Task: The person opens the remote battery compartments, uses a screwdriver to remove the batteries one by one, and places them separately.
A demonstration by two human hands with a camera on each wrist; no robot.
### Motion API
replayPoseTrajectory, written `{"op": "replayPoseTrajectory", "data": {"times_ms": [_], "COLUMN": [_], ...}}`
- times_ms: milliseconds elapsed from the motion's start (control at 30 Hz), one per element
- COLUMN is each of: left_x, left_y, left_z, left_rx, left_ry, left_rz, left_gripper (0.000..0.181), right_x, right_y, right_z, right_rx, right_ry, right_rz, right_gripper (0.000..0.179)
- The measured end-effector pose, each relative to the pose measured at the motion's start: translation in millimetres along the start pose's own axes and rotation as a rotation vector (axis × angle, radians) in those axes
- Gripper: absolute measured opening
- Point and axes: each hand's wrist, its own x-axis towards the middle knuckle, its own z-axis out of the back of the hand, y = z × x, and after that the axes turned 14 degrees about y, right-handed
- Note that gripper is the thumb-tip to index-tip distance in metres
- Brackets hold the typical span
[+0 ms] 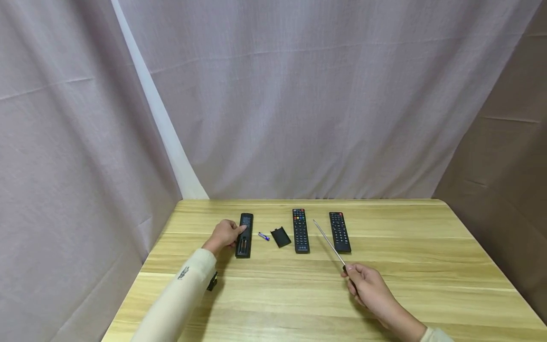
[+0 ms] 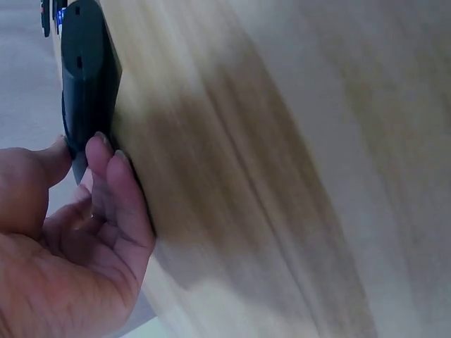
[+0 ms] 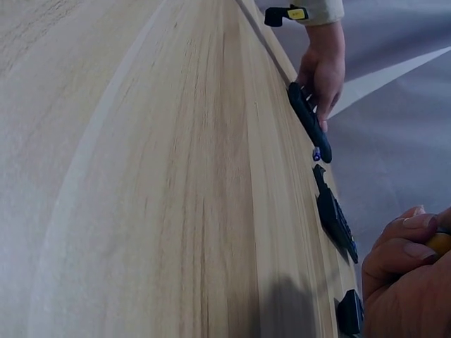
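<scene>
At the left of the table, my left hand (image 1: 225, 233) grips a black remote control (image 1: 247, 220), thumb on top and fingers along its left side. This remote lies back side up, its battery compartment uncovered with a battery (image 1: 243, 245) inside. In the left wrist view, the end of the remote (image 2: 86, 63) faces the camera beyond the fingertips. My right hand (image 1: 368, 287) holds a screwdriver (image 1: 329, 242) by its handle, the metal shaft pointing forward and left above the table. A bit of yellow handle (image 3: 440, 243) shows in the right wrist view.
Right of the held remote lie a blue battery (image 1: 264, 236) and a black battery cover (image 1: 280, 237). Farther right, a second remote (image 1: 301, 231) and a third remote (image 1: 340, 232) lie buttons up. Grey curtains (image 1: 299, 118) hang behind the wooden table (image 1: 278, 294).
</scene>
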Motion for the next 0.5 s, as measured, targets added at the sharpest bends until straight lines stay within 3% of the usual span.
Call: {"op": "replayPoseTrajectory", "data": {"times_ms": [333,500], "left_x": [-0.7,-3.3], "left_y": [3.1,7.2], "left_z": [2.9,0.0], "left_rx": [0.034,-0.027], "left_ry": [0.021,-0.006], "left_rz": [0.021,0.0], "left_gripper": [0.047,0.037], "right_x": [4.2,6.2], "right_y": [-0.5,-0.4], "right_z": [-1.2,0.0], "right_rx": [-0.004,-0.015], "right_ry": [0.005,0.004], "right_rz": [0.008,0.007], "right_gripper": [0.039,0.04]}}
